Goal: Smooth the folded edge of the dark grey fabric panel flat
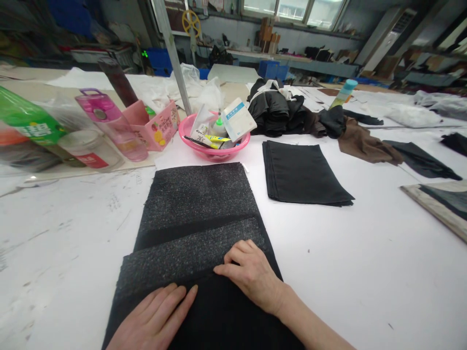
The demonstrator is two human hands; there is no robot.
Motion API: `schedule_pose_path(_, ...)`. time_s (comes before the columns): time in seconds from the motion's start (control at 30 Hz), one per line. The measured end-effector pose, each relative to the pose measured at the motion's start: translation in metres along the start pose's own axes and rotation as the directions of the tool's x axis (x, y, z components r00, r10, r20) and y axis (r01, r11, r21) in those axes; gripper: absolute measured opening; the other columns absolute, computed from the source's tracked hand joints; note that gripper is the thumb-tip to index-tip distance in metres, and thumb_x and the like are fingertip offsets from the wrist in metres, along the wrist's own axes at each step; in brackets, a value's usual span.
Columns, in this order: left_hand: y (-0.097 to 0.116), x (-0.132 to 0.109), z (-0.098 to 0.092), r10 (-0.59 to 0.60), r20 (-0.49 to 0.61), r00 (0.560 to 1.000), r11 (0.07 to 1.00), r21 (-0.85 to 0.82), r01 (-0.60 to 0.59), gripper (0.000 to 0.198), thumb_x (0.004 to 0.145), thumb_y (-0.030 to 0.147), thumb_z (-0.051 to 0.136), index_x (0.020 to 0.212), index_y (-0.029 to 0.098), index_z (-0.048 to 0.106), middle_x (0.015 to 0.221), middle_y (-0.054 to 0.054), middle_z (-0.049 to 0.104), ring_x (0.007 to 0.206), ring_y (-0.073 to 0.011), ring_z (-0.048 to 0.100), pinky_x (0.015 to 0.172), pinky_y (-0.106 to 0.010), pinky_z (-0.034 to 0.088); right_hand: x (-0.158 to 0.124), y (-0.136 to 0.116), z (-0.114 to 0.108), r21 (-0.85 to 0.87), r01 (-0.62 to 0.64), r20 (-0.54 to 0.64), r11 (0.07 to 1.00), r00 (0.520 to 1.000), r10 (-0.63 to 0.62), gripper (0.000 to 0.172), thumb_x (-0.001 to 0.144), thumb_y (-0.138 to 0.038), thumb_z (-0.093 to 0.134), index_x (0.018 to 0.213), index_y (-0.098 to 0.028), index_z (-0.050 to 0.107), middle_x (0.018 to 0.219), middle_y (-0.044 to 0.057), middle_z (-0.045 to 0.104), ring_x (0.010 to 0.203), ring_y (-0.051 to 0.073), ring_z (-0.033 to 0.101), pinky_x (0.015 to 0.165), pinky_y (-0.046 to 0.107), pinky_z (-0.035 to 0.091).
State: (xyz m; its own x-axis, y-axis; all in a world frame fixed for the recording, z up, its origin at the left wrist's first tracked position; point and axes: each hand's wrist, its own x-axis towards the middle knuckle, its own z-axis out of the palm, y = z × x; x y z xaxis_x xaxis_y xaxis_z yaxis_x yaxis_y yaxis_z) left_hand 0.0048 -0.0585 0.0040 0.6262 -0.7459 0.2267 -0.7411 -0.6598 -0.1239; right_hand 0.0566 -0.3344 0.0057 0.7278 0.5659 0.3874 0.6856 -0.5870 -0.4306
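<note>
Dark cloth lies before me on the white table: a speckled grey-black piece (200, 194) at the back, with plain black fabric (215, 316) nearer me. Across them runs a folded speckled strip (182, 253). My left hand (153, 316) rests flat on the black fabric below the strip, fingers stretched out. My right hand (251, 272) has its fingers curled and its thumb pressed at the seam between strip and black fabric, pinching the fabric there. What lies under its fingertips is hidden.
A stack of black cloth pieces (306, 172) lies to the right. Behind stand a pink basket (213, 153) of small items, a pink box (160, 129), bottles and a jar (91, 150). A black fabric heap (272, 109) and a framed board (438, 206) lie farther right.
</note>
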Motion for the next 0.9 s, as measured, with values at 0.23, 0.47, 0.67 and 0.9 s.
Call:
schedule_pose_path(0.23,0.006,-0.003,-0.005,-0.008,-0.042,0.999,1.000,-0.024,0.007,0.046,0.088,0.011,0.034,0.127,0.023,0.056,0.122,0.000,0.062,0.115,-0.0159,0.052,0.105,-0.029,0.032,0.003,0.001,-0.013,0.037,0.000,0.049,0.999,0.999,-0.002,0.012,0.096,-0.031,0.057,0.105,-0.026,0.062,0.089,0.000,0.059,0.084,0.014,0.048,0.071,0.031,0.030)
schedule_pose_path(0.47,0.009,-0.006,-0.005,-0.019,-0.046,0.999,1.000,-0.006,0.019,0.045,0.089,0.010,0.035,0.126,0.023,0.056,0.124,0.001,0.062,0.118,-0.0149,0.051,0.108,-0.030,0.031,0.018,-0.011,-0.009,-0.087,0.202,0.174,0.976,0.967,-0.184,0.013,0.100,-0.022,0.048,0.107,-0.021,0.059,0.090,0.001,0.059,0.087,0.015,0.049,0.076,0.032,0.032)
schedule_pose_path(0.67,0.009,-0.008,-0.002,-0.034,-0.059,0.998,0.998,-0.048,0.032,0.047,0.091,0.014,0.034,0.134,0.023,0.049,0.122,-0.001,0.063,0.118,-0.0154,0.052,0.108,-0.030,0.034,0.023,-0.014,0.004,-0.131,0.169,0.192,0.977,0.971,-0.143,0.015,0.098,-0.015,0.046,0.086,-0.017,0.056,0.080,0.001,0.054,0.079,0.016,0.045,0.072,0.033,0.032)
schedule_pose_path(0.9,0.010,-0.007,-0.003,-0.039,-0.039,0.998,0.998,-0.053,0.037,0.047,0.088,0.013,0.036,0.131,0.023,0.052,0.123,0.000,0.062,0.119,-0.0149,0.051,0.109,-0.029,0.030,0.023,-0.021,0.011,-0.081,-0.037,0.096,0.996,0.994,0.045,0.014,0.095,-0.017,0.049,0.081,-0.018,0.053,0.080,0.001,0.053,0.079,0.017,0.045,0.071,0.032,0.031)
